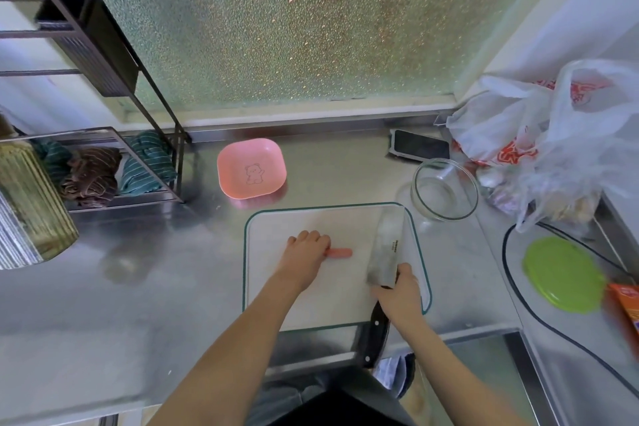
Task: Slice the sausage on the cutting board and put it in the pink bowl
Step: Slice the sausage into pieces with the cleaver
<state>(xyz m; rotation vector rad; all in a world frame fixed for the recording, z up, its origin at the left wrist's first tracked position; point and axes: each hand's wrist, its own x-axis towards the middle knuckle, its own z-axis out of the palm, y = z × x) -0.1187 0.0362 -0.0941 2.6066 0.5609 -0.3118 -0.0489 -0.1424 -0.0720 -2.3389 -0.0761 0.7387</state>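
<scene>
Head view, nearest first: both bare forearms reach forward over the steel counter (103,287) onto the cutting board (304,308), a white board with a green border. Right hand (401,294) is clenched around the cleaver (383,245) where blade meets handle; the dark handle projects back toward 6 o'clock past the board's near edge, and the blade lies along the board's right side, pointing toward 12 o'clock. Left hand (306,252) rests fingers-down on the left end of the sausage (340,252), pinning it; the sausage lies whole at the board's centre, extending toward 3 o'clock, apart from the blade. Beyond the board at 11 o'clock sits the pink bowl (251,168), empty, with a bear drawing inside. At 2 o'clock stands a glass bowl (444,188), just beside the board's far right corner. Farther at 1 o'clock lies a phone (420,145).
</scene>
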